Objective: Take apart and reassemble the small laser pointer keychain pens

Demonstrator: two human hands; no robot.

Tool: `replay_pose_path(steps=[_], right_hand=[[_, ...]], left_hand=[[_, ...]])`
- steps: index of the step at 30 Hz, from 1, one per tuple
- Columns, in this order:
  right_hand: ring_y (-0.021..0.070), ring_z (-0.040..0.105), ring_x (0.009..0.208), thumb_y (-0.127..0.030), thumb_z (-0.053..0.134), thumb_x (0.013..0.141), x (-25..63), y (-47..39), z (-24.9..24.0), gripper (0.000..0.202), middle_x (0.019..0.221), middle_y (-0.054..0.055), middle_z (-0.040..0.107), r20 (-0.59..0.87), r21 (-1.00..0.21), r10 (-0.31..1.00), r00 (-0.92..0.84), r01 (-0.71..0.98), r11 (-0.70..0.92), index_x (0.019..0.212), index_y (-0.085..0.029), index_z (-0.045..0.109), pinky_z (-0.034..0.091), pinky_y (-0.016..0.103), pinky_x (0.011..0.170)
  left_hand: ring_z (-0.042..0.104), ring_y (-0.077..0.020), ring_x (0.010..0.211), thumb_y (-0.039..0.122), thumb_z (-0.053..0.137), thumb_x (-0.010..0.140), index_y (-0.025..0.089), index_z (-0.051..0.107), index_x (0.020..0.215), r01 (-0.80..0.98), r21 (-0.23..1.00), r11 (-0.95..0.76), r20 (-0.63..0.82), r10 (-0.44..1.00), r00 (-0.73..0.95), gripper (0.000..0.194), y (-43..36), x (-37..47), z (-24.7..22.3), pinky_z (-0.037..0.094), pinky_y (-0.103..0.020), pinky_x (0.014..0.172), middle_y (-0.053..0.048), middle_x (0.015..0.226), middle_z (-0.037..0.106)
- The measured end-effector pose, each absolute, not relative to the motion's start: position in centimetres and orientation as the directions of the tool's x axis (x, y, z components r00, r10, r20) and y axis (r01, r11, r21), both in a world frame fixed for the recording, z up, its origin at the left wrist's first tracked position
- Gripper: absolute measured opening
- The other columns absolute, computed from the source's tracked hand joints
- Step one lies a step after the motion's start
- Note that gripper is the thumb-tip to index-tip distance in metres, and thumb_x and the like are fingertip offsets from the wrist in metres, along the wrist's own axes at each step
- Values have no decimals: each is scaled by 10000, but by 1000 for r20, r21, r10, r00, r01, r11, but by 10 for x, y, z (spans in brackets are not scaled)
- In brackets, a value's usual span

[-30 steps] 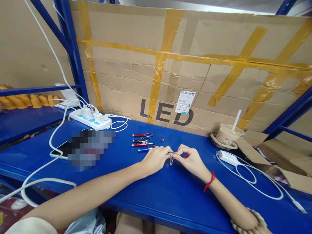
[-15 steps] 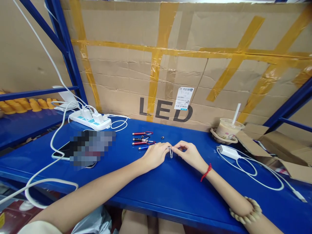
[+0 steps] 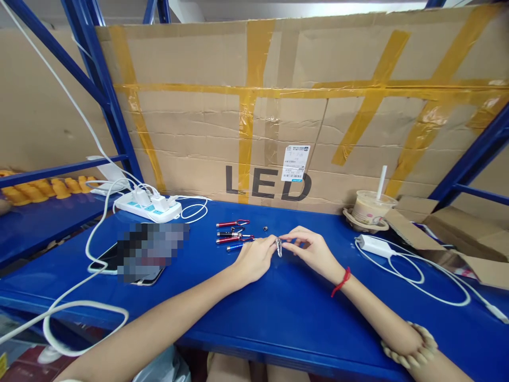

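Note:
My left hand (image 3: 254, 258) is closed around a small item with a silver metal clip (image 3: 279, 248) hanging at its fingertips; the rest of it is hidden by the fingers. My right hand (image 3: 312, 249) touches the clip's top end from the right, thumb and fingertips close together. Just beyond my left hand lie two red pens with clips, the farther one (image 3: 233, 224) and the nearer one (image 3: 234, 240), with a black one (image 3: 228, 233) between them. A blue one (image 3: 234, 247) is partly covered by my left hand. A tiny metal piece (image 3: 265, 228) rests behind the hands.
At the left are a white power strip (image 3: 149, 206), looping white cables and a phone (image 3: 107, 261) beside a blurred patch. On the right stand a drink cup (image 3: 371, 208), a white adapter (image 3: 375, 246) with its cable, and an open cardboard box (image 3: 477, 233). Behind is a large taped carton (image 3: 191, 138).
The view has tilted slightly. My right fingers have shifted a little at the item, and the metal clip has turned in my fingertips.

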State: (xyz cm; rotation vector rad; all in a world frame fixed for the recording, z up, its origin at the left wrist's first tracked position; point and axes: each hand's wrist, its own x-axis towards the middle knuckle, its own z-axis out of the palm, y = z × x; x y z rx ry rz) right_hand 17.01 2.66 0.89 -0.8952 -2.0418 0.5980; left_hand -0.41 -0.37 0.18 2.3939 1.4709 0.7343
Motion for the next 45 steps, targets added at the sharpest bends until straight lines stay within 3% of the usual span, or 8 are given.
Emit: replay_pose_path(steps=[4, 9, 16, 22, 28, 33, 39, 45], right_hand=[[97, 520, 565, -392, 606, 731, 175, 28, 13, 229, 773, 38, 566, 546, -601, 700, -460, 368, 710, 816, -203, 702, 443, 224, 493], [122, 538, 642, -395, 597, 739, 179, 30, 15, 223, 765, 44, 569, 586, -540, 664, -465, 387, 747, 763, -205, 711, 409, 214, 479], [110, 522, 618, -384, 620, 720, 181, 31, 14, 201, 780, 38, 569, 555, -540, 668, -496, 396, 743, 782, -218, 715, 391, 217, 493], [114, 520, 607, -437, 561, 750, 177, 27, 9, 298, 712, 34, 560, 518, -607, 687, -509, 347, 715, 620, -200, 687, 394, 224, 509], [103, 516, 619, -375, 540, 785, 177, 26, 4, 268, 745, 31, 566, 509, -602, 679, -530, 345, 720, 639, -197, 676, 392, 216, 538], [99, 497, 598, -357, 576, 761, 176, 24, 2, 248, 703, 18, 553, 514, -600, 683, -519, 351, 719, 593, -181, 627, 373, 217, 529], [91, 484, 541, -406, 622, 696, 165, 14, 7, 298, 623, 6, 517, 424, -778, 802, -420, 285, 560, 538, -161, 562, 394, 217, 502], [58, 427, 392, -476, 677, 588, 160, 14, 7, 374, 470, -27, 499, 121, -958, 900, -419, 188, 216, 526, -150, 504, 328, 178, 363]], left_hand=[[539, -122, 666, 226, 263, 886, 210, 468, 793, 680, 548, -487, 289, 873, 393, 226, -4, -3, 2, 382, -216, 633, 30, 705, 555], [521, -120, 667, 251, 271, 888, 212, 474, 812, 648, 562, -514, 327, 858, 397, 221, -4, -3, 1, 374, -212, 627, 29, 707, 543], [517, -118, 668, 248, 268, 894, 209, 465, 823, 658, 548, -516, 296, 856, 425, 213, -4, -3, 1, 380, -208, 623, 25, 714, 540], [534, -115, 671, 272, 267, 897, 205, 463, 856, 634, 571, -521, 236, 844, 481, 211, -6, -8, 1, 399, -218, 641, 23, 734, 568], [538, -119, 643, 266, 307, 881, 199, 401, 852, 554, 643, -529, 256, 830, 495, 119, -6, -11, -1, 403, -232, 637, 19, 714, 567], [546, -125, 660, 253, 342, 867, 198, 407, 819, 547, 616, -567, 301, 811, 502, 97, -6, -11, -1, 396, -227, 617, 6, 723, 572], [542, -123, 677, 253, 384, 855, 187, 454, 772, 590, 512, -624, 415, 781, 467, 128, -4, -12, -4, 414, -225, 634, -11, 741, 571], [553, -147, 775, 230, 379, 862, 196, 532, 901, 603, 401, -689, 485, 719, 498, 161, -2, -11, -2, 431, -266, 734, -39, 844, 616]])
